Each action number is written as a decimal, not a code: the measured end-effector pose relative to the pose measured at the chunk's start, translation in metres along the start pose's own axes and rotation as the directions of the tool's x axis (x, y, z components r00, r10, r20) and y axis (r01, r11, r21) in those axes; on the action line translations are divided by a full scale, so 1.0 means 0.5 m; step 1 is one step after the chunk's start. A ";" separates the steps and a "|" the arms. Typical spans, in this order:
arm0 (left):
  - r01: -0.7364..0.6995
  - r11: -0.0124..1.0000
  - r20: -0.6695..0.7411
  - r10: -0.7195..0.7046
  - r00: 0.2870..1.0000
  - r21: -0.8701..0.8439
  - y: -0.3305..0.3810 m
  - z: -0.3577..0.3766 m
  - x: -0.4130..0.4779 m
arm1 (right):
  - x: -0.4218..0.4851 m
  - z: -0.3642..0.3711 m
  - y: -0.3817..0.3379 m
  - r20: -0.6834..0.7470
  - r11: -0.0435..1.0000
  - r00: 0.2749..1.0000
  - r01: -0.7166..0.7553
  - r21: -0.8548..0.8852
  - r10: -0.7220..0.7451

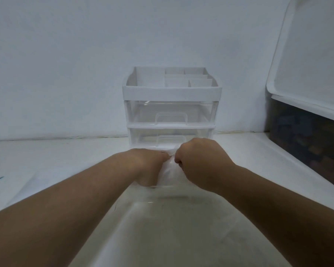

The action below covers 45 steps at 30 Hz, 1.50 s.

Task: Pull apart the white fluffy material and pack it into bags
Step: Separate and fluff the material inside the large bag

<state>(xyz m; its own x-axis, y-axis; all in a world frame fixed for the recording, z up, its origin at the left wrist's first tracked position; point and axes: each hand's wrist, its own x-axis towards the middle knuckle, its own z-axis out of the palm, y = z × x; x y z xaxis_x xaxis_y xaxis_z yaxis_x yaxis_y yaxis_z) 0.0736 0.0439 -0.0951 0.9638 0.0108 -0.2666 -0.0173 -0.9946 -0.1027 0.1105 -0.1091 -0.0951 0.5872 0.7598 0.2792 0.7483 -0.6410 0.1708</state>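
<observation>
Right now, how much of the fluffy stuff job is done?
Hardly started, it seems. Done: no filled bag shows anywhere. In hand: the left hand and right hand pinch a whitish piece between them, in front of the drawers; whether it is fluff or a bag is too blurry to tell. Left: pulling the fluff apart and packing it, as far as I can see.

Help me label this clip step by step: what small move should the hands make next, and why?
Probably draw both hands slowly apart. The left hand and right hand meet in front of the drawer organizer, each pinching the white material between them, so it is held from both sides yet not visibly split. Whether it is fluff or bag film is hard to tell.
</observation>
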 end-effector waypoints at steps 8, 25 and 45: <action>-0.016 0.999 -0.133 0.020 0.991 0.034 -0.011 0.015 0.001 | 0.016 0.018 0.016 0.382 0.987 0.924 -0.068 0.145 0.008; -0.068 0.997 0.099 0.063 0.993 0.040 -0.018 -0.002 -0.001 | 0.033 0.024 0.039 0.453 0.986 0.884 0.042 0.161 -0.112; -0.049 0.999 0.207 0.043 0.977 0.024 -0.033 -0.004 0.005 | -0.095 -0.057 0.067 0.465 0.988 0.882 0.010 0.155 -0.082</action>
<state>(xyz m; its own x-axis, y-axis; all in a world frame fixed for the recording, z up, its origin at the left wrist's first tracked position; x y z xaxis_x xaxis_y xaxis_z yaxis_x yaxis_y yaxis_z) 0.0770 0.0601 -0.0922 0.8861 -0.0111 -0.4634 -0.0710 -0.9912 -0.1120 0.0991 -0.1697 -0.0755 0.5999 0.7728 -0.2073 0.7929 -0.6088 0.0252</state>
